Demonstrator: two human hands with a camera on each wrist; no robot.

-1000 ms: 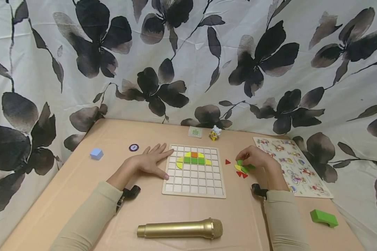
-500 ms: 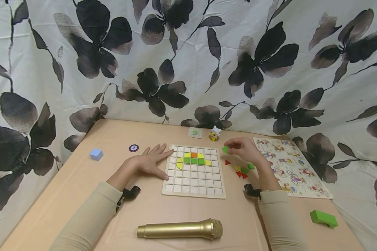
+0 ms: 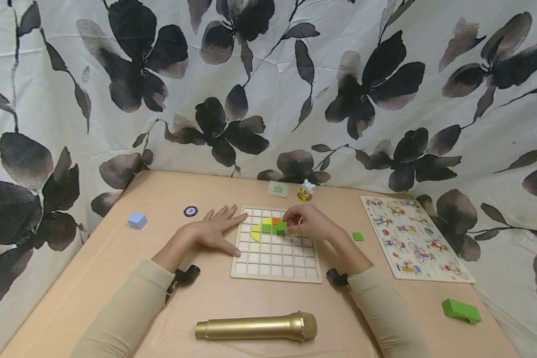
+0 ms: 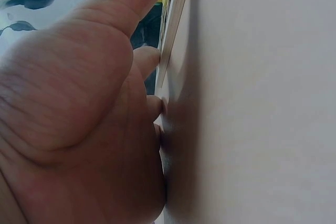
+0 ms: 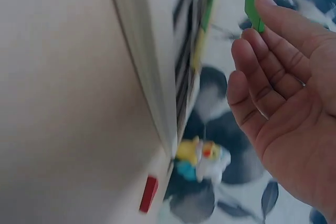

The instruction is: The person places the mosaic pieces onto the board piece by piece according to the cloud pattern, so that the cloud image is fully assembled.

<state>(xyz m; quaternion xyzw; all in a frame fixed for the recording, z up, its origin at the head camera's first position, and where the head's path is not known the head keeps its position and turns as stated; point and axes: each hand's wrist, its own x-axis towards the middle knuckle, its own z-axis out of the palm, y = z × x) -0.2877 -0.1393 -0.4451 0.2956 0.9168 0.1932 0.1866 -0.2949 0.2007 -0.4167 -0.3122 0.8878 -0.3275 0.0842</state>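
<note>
A wooden grid board [image 3: 275, 261] lies in the middle of the table, with yellow, orange and green tiles [image 3: 265, 228] set in its upper rows. My right hand [image 3: 306, 223] hovers over those rows and pinches a small green square tile [image 3: 282, 225] at its fingertips; the same green tile [image 5: 253, 9] shows in the right wrist view. My left hand [image 3: 215, 229] lies flat on the table, fingers straight, touching the board's left edge [image 4: 173, 24]. A loose green tile [image 3: 358, 236] lies right of the board.
A gold microphone [image 3: 257, 327] lies near the front edge. A blue cube [image 3: 137, 219] and a purple disc [image 3: 190, 211] sit at left. A picture puzzle board [image 3: 413, 238] and a green block [image 3: 461, 311] are at right; a small toy figure [image 3: 306, 190] and a card [image 3: 278, 188] stand behind.
My right hand picked a green tile from the loose pieces right of the board and carried it left over the board's upper rows. The left hand stayed put.
</note>
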